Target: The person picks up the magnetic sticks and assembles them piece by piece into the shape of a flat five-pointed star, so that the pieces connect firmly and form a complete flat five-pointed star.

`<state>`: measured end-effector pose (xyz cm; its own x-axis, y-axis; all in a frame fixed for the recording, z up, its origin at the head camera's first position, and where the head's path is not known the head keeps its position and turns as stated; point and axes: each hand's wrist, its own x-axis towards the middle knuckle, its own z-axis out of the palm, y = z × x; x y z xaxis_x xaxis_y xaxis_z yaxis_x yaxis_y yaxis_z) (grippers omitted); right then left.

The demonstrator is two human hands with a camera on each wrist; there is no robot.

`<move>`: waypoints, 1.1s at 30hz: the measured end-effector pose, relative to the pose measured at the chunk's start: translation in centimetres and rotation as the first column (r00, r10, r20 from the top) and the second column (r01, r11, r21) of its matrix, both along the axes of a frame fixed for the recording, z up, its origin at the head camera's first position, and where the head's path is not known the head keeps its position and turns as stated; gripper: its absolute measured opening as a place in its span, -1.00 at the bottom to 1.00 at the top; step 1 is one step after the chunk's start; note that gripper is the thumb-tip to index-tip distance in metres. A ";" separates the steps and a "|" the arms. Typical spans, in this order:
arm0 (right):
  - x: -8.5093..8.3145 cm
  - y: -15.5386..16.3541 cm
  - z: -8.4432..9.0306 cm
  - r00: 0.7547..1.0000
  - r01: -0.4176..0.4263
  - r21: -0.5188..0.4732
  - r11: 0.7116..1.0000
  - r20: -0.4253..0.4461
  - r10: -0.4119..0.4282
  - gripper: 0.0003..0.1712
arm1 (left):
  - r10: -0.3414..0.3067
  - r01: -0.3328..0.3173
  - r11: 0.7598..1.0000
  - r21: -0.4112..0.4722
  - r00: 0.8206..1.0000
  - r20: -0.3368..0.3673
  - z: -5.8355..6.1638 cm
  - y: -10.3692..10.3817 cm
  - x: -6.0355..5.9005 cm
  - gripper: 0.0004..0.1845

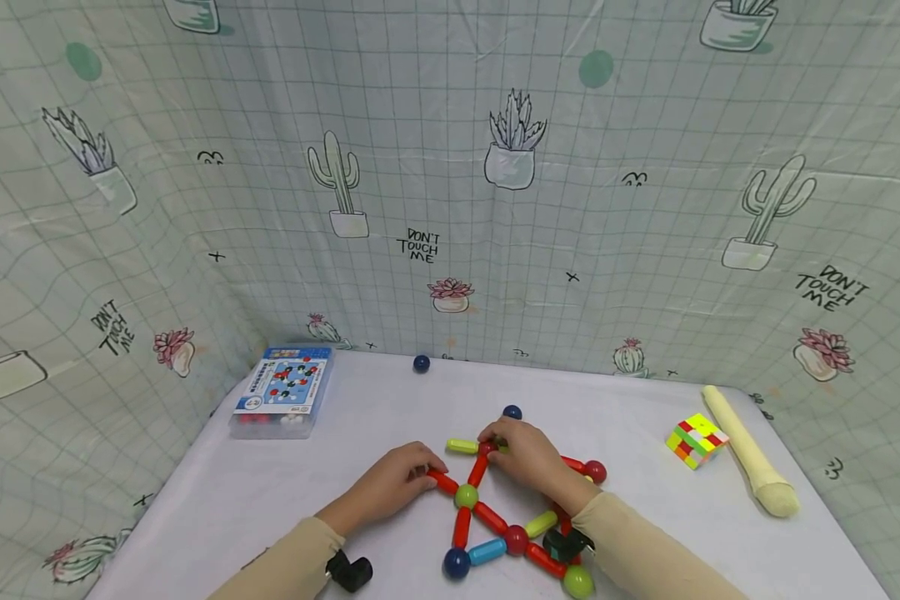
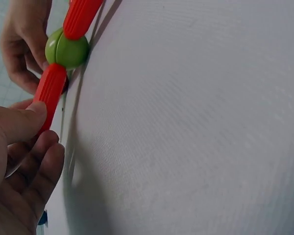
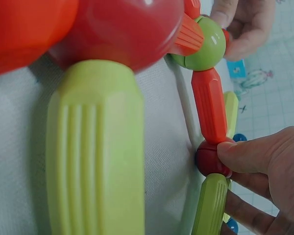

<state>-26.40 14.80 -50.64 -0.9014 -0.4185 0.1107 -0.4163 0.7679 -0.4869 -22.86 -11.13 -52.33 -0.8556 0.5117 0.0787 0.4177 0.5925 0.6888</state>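
On the white table lies a linked frame of coloured rods and balls. My left hand (image 1: 396, 483) pinches the outer end of a red rod (image 2: 50, 93) that joins a green ball (image 1: 467, 497). My right hand (image 1: 528, 454) holds a dark red ball (image 3: 211, 159) between thumb and fingers; another red rod (image 3: 209, 105) links it to the green ball. From the held ball a yellow-green rod (image 1: 462, 447) extends left. Nearer me are a red ball (image 1: 516, 540), a blue rod (image 1: 487, 552) and a dark blue ball (image 1: 457, 563). The right forearm hides part of the frame.
A clear plastic box (image 1: 281, 392) with a printed label lies at the back left. One loose dark blue ball (image 1: 421, 363) sits by the back curtain. To the right are a puzzle cube (image 1: 697, 440) and a pale yellow baton-like object (image 1: 750, 450).
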 end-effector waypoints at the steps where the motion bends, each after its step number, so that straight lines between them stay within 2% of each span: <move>1: 0.0 0.0 0.0 1.000 -0.002 -0.001 1.000 0.001 0.002 -0.78 | 0.017 -0.017 1.000 -0.002 1.000 -0.004 0.0 0.1 0.1 -0.79; 7: 0.0 0.0 0.1 1.000 -0.003 0.000 1.000 0.011 0.003 -0.78 | 0.126 -0.126 0.992 0.008 0.992 0.007 -0.1 0.8 0.2 -0.77; 17: -0.1 0.0 0.0 1.000 0.003 0.003 1.000 0.023 -0.003 -0.78 | 0.164 -0.165 0.983 0.079 0.986 0.024 -0.8 1.1 -0.2 -0.79; 21: -0.1 0.2 0.0 1.000 -0.003 -0.006 1.000 0.017 0.003 -0.78 | 0.224 -0.224 0.972 0.071 0.975 0.001 -0.9 1.2 -0.8 -0.84; 25: -0.1 0.3 0.0 1.000 -0.004 -0.009 1.000 0.011 0.004 -0.78 | 0.321 -0.317 0.945 0.079 0.946 -0.044 -0.8 1.0 -2.0 -0.87; 29: -0.2 0.3 -0.1 1.000 -0.003 -0.003 1.000 0.010 0.003 -0.79 | 0.430 -0.424 0.901 0.091 0.901 -0.063 -0.8 0.3 -4.3 -0.83; 33: -0.2 0.1 -0.1 1.000 -0.004 0.004 1.000 0.018 0.004 -0.79 | 0.520 -0.516 0.854 0.066 0.851 -0.078 -0.5 -0.2 -6.7 -0.74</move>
